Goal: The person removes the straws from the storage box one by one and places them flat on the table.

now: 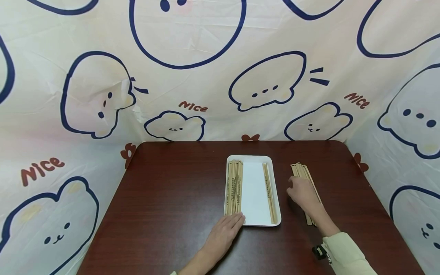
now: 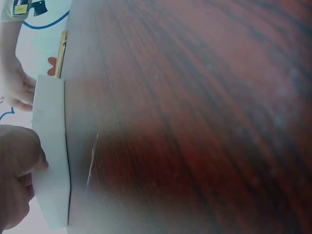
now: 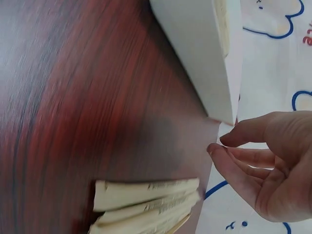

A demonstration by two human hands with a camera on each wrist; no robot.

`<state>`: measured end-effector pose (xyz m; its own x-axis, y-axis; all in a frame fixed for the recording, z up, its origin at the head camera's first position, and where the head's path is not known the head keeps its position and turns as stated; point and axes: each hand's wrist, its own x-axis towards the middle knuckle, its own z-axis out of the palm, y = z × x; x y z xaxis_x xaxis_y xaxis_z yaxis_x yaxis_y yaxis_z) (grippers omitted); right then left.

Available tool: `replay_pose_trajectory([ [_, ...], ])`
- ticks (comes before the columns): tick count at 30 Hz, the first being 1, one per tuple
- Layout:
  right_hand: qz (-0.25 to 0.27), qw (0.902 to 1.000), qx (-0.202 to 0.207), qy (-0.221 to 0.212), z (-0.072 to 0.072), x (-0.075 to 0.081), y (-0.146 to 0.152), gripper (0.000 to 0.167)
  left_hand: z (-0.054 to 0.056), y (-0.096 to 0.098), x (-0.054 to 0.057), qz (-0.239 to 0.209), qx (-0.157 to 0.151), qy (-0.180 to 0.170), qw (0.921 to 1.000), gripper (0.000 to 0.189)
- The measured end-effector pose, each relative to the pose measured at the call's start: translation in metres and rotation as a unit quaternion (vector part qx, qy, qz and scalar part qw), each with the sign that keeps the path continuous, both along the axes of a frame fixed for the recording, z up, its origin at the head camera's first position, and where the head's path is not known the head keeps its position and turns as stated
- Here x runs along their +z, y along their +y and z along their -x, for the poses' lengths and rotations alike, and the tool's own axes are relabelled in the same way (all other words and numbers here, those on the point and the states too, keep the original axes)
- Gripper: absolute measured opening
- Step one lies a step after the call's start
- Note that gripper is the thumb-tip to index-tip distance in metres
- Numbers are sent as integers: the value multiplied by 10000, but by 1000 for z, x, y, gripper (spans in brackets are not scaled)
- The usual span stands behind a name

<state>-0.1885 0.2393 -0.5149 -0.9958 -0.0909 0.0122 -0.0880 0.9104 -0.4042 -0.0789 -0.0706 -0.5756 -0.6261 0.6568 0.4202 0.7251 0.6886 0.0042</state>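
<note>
Chopsticks (image 1: 233,187) lie in the tray (image 1: 252,191) and in a pile (image 1: 301,171) right of it; picking seems in hand, left hand (image 1: 223,233) resting straight-fingered on the tray's near rim, right hand (image 1: 304,194) empty, fingertips narrow, next likely needing 1 light pinch.

A brown table (image 1: 165,191) spans the lower middle of the head view; pale cloth (image 1: 213,88) with blue-outlined animals fills the top and both sides.

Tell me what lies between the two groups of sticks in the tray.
In the head view, only bare tray separates the left sticks from the right sticks.
</note>
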Motion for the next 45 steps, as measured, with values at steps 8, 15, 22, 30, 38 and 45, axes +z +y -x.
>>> replay_pose_trajectory([
  [8, 28, 10000, 32, -24, -2, 5, -23, 27, 0, -1, 0, 55, -21, 32, 10000, 48],
  [15, 6, 9998, 180, 79, 1, 10, -43, 16, 0, -1, 0, 84, -9, 41, 10000, 49],
  [22, 206, 9993, 90, -288, 3, 10, -63, 8, 1, 0, -1, 97, 13, 95, 9999, 51],
  [30, 137, 9981, 16, -606, 6, 3, -78, 19, 0, 0, -1, 112, 16, 146, 9998, 50],
  [38, -84, 9958, 67, -910, 6, -1, -84, 10, 0, 0, 1, 158, 5, 168, 9997, 48],
  [45, -311, 9956, 108, -883, 9, -3, -88, 6, 0, 0, 1, 123, 32, 154, 9998, 46],
])
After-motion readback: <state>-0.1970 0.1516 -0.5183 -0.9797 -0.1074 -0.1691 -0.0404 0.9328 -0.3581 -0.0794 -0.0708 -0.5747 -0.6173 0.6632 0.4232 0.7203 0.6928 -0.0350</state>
